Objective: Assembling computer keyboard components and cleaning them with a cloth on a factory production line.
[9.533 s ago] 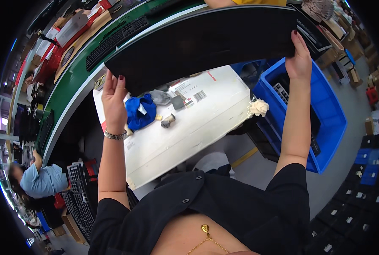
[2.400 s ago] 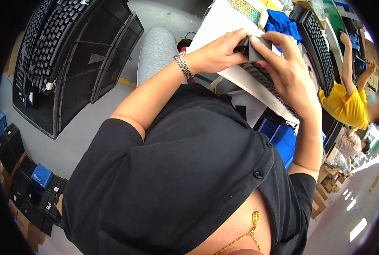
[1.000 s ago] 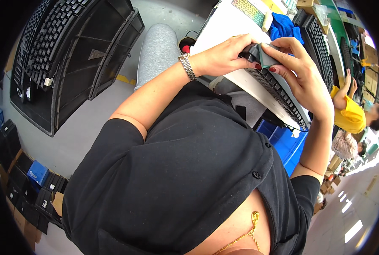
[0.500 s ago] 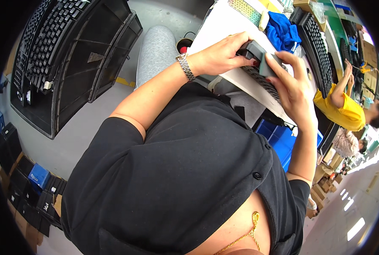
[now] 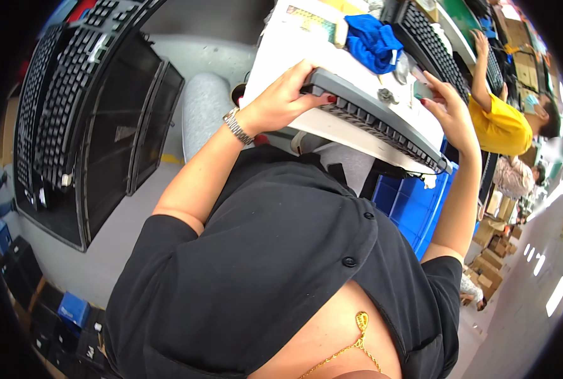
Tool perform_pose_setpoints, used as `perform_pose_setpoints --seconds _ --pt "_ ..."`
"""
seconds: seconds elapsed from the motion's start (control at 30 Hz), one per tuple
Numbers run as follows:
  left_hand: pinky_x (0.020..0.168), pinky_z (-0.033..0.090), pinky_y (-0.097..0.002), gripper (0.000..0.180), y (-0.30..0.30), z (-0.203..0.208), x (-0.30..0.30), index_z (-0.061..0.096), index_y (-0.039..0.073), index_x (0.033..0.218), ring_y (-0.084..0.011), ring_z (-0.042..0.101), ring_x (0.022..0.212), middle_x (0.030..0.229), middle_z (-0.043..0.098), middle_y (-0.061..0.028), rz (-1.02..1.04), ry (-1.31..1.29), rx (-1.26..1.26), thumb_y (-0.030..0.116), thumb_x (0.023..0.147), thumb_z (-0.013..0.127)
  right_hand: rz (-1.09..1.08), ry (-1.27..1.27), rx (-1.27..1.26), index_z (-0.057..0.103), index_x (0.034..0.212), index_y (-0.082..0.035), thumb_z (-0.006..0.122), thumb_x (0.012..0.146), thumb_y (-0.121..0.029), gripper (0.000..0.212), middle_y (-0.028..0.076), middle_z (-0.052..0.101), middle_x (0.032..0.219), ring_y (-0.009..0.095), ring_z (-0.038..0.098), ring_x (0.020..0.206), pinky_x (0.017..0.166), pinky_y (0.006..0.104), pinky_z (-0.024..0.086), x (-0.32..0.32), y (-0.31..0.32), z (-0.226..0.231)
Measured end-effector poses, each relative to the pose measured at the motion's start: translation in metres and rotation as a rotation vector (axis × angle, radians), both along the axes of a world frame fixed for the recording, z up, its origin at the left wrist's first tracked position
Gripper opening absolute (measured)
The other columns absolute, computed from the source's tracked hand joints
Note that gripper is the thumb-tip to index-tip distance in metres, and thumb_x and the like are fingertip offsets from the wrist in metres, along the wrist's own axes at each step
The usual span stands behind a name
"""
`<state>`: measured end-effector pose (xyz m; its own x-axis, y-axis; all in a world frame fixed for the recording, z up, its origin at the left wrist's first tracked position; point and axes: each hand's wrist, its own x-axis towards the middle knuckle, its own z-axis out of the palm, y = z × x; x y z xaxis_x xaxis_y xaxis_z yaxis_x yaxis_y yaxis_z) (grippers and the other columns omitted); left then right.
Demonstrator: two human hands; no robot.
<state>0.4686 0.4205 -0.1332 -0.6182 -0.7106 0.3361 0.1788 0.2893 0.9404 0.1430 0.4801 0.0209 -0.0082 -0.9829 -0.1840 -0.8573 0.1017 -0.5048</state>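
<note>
My left hand (image 5: pixel 278 101) is closed around the left end of a black keyboard (image 5: pixel 382 119), its thumb on the key side. The keyboard stands tilted on its long edge above the white tabletop (image 5: pixel 281 60), with its keys toward me. My right hand (image 5: pixel 452 114) is raised above the table, beyond the keyboard's right part and apart from it. Its fingers are bent as in a pinch around something pale and thin that I cannot make out. A blue cloth (image 5: pixel 374 44) lies on the table beyond the keyboard.
Another black keyboard (image 5: pixel 428 36) lies at the table's far right. Several keyboards (image 5: pixel 73 95) stand in a black crate at the left. A blue bin (image 5: pixel 408 202) is under the table's right edge. A person in a yellow shirt (image 5: pixel 499 126) works at the right.
The keyboard has swung so that its long edge shows. My right hand has moved off its left end toward the right; the grey flat block it held is no longer plainly visible.
</note>
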Motion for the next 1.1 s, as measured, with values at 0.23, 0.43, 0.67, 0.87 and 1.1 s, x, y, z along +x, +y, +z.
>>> perform_pose_setpoints --seconds 0.23,0.43,0.67,0.87,1.1 --pt "0.086 0.045 -0.0303 0.044 0.0 0.001 -0.001 0.05 0.006 0.129 -0.0185 0.058 0.094 0.111 0.062 -0.0084 -0.039 -0.026 0.089 0.004 0.089 0.066 -0.081 0.414 0.229 0.066 0.122 0.003 0.071 0.084 -0.017 0.044 0.018 0.069 0.105 0.028 0.066 0.086 0.082 0.0335 0.053 -0.077 -0.015 -0.07" --pt "0.087 0.045 -0.0299 0.038 0.0 0.0 -0.001 0.051 0.007 0.127 -0.0162 0.058 0.093 0.108 0.062 -0.0062 -0.057 0.001 0.126 0.005 0.092 0.065 -0.167 0.403 0.124 0.068 0.118 0.004 0.071 0.083 -0.022 0.044 0.019 0.07 0.109 0.033 0.068 0.091 0.084 0.0368 0.055 -0.076 -0.062 -0.08" --pt "0.086 0.046 -0.0306 0.039 -0.001 -0.001 -0.002 0.049 0.006 0.126 -0.0177 0.058 0.093 0.105 0.061 -0.0072 -0.072 -0.014 0.172 0.007 0.091 0.067 -0.194 0.586 0.135 0.071 0.109 0.003 0.067 0.085 -0.022 0.035 0.019 0.069 0.114 0.031 0.067 0.094 0.086 0.0357 0.054 -0.066 -0.088 -0.103" --pt "0.086 0.046 -0.0305 0.039 -0.001 -0.003 -0.002 0.049 0.005 0.126 -0.0175 0.058 0.092 0.104 0.061 -0.0074 -0.07 0.008 0.148 0.008 0.092 0.067 -0.317 0.091 -0.078 0.072 0.102 0.001 0.064 0.088 -0.02 0.027 0.016 0.069 0.113 0.028 0.065 0.096 0.087 0.0333 0.052 -0.079 -0.072 -0.075" --pt "0.084 0.047 -0.03 0.037 0.001 0.001 0.002 0.049 0.005 0.125 -0.0173 0.059 0.091 0.104 0.062 -0.0085 -0.07 -0.013 0.197 0.008 0.092 0.066 -0.249 -0.951 -0.351 0.071 0.101 0.0 0.063 0.091 -0.014 0.019 0.011 0.069 0.103 0.022 0.063 0.092 0.084 0.0266 0.048 -0.051 -0.035 -0.014"
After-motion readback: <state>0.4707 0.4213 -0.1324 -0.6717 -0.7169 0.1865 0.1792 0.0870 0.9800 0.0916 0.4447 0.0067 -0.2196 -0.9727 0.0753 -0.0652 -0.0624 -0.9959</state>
